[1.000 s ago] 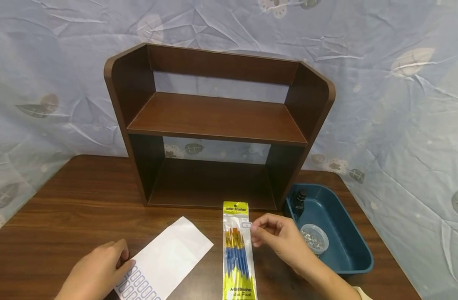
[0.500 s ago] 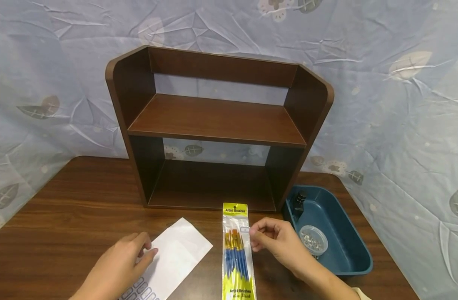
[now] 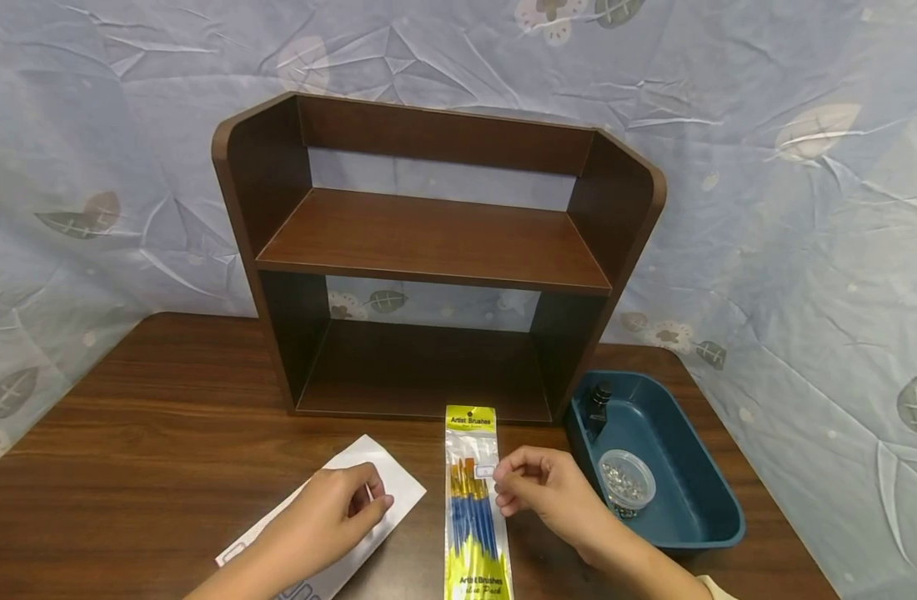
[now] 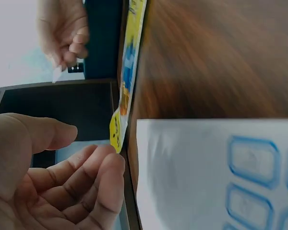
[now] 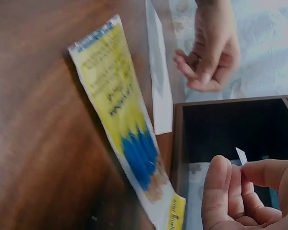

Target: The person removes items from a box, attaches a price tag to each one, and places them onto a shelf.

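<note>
My right hand [image 3: 548, 496] pinches a small blue-framed label sticker [image 3: 484, 472] between thumb and fingertips. In the head view the label appears over the right side of a clear pack of artist brushes [image 3: 472, 504] with yellow ends; the right wrist view shows it held up off the pack. Over a white sticker sheet [image 3: 400, 479] hovers my left hand [image 3: 319, 521], loosely curled and holding nothing; the left wrist view shows a gap between its thumb [image 4: 62, 134] and fingers. Rows of blue-framed labels [image 4: 253, 160] are printed on the sheet, partly hidden by the hand in the head view.
A brown two-tier shelf [image 3: 436, 237] stands behind the pack on the wooden table [image 3: 151, 433]. At the right sits a blue tray [image 3: 687, 467] with a small dark bottle [image 3: 598, 404] and a round clear tub [image 3: 627, 481] of small metallic pieces. Patterned cloth hangs behind.
My left hand has left the sheet's lower left part and moved right and away from me, toward the brush pack. My right hand has shifted slightly left and nearer, still pinching the label.
</note>
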The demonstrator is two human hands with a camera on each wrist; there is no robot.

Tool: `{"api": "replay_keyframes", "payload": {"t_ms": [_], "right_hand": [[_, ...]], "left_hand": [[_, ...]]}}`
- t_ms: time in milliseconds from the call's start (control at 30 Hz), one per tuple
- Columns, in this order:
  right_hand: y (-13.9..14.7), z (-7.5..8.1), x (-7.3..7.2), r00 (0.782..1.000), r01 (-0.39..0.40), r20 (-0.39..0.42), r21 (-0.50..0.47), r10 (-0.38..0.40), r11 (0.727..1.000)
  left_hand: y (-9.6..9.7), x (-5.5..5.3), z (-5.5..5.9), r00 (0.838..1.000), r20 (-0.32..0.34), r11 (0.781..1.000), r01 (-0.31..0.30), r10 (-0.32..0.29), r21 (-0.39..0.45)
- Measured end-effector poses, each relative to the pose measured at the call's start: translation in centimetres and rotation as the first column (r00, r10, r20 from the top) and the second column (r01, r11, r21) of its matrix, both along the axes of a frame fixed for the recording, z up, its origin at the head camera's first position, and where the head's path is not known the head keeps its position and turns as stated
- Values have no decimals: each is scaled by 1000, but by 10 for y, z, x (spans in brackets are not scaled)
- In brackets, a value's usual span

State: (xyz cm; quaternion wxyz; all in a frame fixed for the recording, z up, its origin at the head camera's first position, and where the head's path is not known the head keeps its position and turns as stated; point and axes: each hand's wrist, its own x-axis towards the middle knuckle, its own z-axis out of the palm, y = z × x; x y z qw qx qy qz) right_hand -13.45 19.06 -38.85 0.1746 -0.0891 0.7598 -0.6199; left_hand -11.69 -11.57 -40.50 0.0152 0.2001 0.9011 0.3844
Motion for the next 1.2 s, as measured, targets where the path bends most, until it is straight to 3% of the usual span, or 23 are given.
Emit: {"api": "replay_keyframes", "payload": {"t_ms": [167,333,500,667,900,1200], "right_hand": [[-1,-12,1,998,0,56,0,0,1000],[-1,-20,3,995,-4,97,-7,5,1000],[-6,-29,4,996,-20,86,-35,23,999],[-12,-36,3,995,-28,91,-54,33,998],[-13,-41,2,995,-26,97,-42,30,999],[-13,-41,0,995,-10,97,-13,11,1000]], "left_hand": [[10,-7,-3,999,16,996,51,-52,76],[20,-11,-10,985,113,977,107,-129,186],[30,-12,-14,961,242,956,62,-136,288],[35,-10,-17,916,383,939,-26,-115,344],[44,-10,-23,839,518,908,-75,-165,412],[60,-11,-24,838,524,896,-105,-154,432]]}}
